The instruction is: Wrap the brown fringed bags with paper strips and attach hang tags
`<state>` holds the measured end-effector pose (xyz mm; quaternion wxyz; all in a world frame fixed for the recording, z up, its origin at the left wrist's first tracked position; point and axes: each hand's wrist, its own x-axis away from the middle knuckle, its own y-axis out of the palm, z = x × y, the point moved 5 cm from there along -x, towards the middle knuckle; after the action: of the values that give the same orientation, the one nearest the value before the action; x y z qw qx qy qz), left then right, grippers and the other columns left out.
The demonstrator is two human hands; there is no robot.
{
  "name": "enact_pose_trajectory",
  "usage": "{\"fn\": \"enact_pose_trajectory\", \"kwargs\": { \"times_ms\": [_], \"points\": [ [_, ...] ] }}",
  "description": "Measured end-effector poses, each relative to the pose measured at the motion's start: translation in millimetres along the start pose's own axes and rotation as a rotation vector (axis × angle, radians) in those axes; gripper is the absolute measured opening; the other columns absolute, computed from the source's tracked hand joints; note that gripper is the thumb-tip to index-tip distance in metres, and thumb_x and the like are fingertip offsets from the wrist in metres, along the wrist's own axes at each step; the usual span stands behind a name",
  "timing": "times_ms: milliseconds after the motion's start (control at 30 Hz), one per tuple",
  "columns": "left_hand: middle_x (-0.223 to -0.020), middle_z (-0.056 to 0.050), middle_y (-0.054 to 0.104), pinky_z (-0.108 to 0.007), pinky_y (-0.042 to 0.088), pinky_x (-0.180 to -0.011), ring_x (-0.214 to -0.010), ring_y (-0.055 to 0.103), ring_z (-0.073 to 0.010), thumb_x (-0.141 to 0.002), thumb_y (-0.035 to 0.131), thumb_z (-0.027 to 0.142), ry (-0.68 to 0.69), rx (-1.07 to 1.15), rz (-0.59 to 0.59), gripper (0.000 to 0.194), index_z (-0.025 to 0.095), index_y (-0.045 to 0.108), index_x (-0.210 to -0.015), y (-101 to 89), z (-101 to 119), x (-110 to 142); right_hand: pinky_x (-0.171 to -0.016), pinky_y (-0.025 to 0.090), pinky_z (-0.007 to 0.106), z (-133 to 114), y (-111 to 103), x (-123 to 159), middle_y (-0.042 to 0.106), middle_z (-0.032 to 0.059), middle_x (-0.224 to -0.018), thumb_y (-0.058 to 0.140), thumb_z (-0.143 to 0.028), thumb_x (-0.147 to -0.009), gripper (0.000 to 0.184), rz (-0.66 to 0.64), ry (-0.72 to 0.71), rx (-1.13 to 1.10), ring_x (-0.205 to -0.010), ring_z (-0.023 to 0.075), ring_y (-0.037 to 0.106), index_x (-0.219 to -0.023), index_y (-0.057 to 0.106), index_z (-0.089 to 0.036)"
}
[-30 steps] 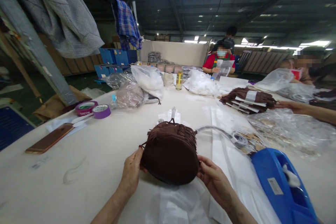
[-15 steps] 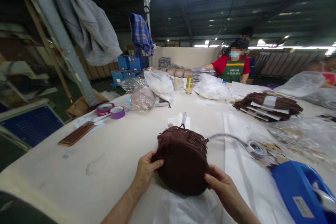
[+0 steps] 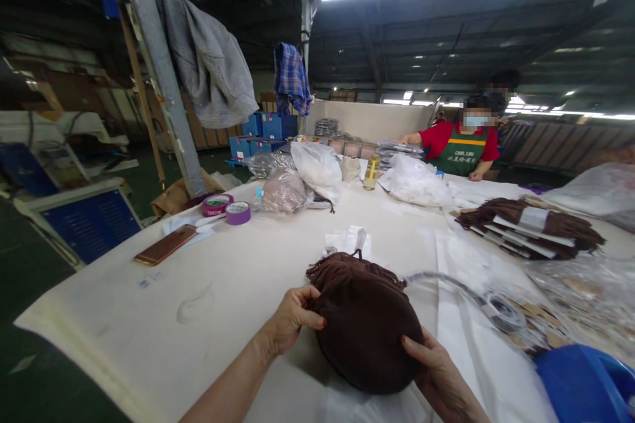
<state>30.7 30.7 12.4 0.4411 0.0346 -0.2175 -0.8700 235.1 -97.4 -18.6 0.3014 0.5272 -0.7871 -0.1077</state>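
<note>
A dark brown fringed bag (image 3: 370,334) is tilted up over the white table, its smooth round base facing me and its fringe toward the far side. My left hand (image 3: 296,318) pinches its left edge, thumb on the base. On the opposite side my right hand (image 3: 434,360) grips the lower right edge, thumb also on the base; the other fingers are partly hidden behind it. A clear plastic sheet (image 3: 357,403) lies beneath the bag. Just beyond the fringe is a small white clear-wrapped item (image 3: 350,238), which I cannot make out exactly.
A stack of brown fringed pieces (image 3: 533,228) lies to the right, above a blue plastic container (image 3: 580,380). Purple tape rolls (image 3: 238,213) and a phone (image 3: 166,244) are on the left. Bagged goods (image 3: 285,192) sit farther back. Across the table stands a co-worker (image 3: 461,145).
The view has shifted, so the surroundings appear farther right and slightly lower. Both hands still hold the bag, whose base now faces me a little more squarely.
</note>
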Motion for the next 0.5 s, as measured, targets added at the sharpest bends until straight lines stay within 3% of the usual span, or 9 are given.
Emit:
{"fn": "enact_pose_trajectory", "kwargs": {
  "times_ms": [100, 233, 400, 500],
  "points": [
    [-0.057, 0.002, 0.054, -0.02, 0.033, -0.052, -0.056, 0.046, -0.011, -0.035, 0.08, 0.018, 0.021, -0.013, 0.024, 0.035, 0.012, 0.056, -0.06, -1.1, 2.1, 0.1, -0.076, 0.043, 0.031, -3.3, 6.4, 1.3, 0.067, 0.0006, -0.082, 0.077, -0.029, -0.055, 0.037, -0.053, -0.008, 0.008, -0.079, 0.0188, 0.06, -0.09, 0.065, -0.024],
    [-0.059, 0.002, 0.054, -0.019, 0.033, -0.055, -0.059, 0.046, -0.0107, -0.037, 0.079, 0.018, 0.038, -0.015, 0.057, 0.033, 0.013, 0.054, -0.059, -5.5, -0.1, 2.5, -0.066, 0.041, 0.026, -8.9, 6.9, 6.1, 0.066, 0.0007, -0.079, 0.075, -0.029, -0.057, 0.029, -0.151, -0.016, 0.085, -0.071, 0.0154, 0.057, -0.083, 0.066, -0.021],
    [-0.057, 0.004, 0.052, -0.018, 0.033, -0.054, -0.059, 0.045, -0.0099, -0.036, 0.08, 0.018, 0.061, -0.027, 0.117, 0.035, 0.013, 0.052, -0.058, -11.7, -7.0, -0.1, -0.064, 0.04, 0.025, -11.4, 2.2, 5.4, 0.065, -0.0006, -0.072, 0.079, -0.026, -0.049, 0.029, -0.126, -0.034, 0.125, -0.068, 0.0143, 0.057, -0.072, 0.064, -0.018],
    [-0.055, 0.005, 0.051, -0.018, 0.032, -0.053, -0.057, 0.043, -0.0093, -0.036, 0.079, 0.018, 0.054, -0.048, 0.109, 0.036, 0.014, 0.05, -0.056, -14.6, -8.3, -3.0, -0.069, 0.042, 0.027, -8.8, 6.9, 1.2, 0.067, 0.0007, -0.077, 0.08, -0.025, -0.045, 0.037, -0.165, -0.036, 0.073, -0.075, 0.0177, 0.059, -0.077, 0.062, -0.019]
  ]
}}
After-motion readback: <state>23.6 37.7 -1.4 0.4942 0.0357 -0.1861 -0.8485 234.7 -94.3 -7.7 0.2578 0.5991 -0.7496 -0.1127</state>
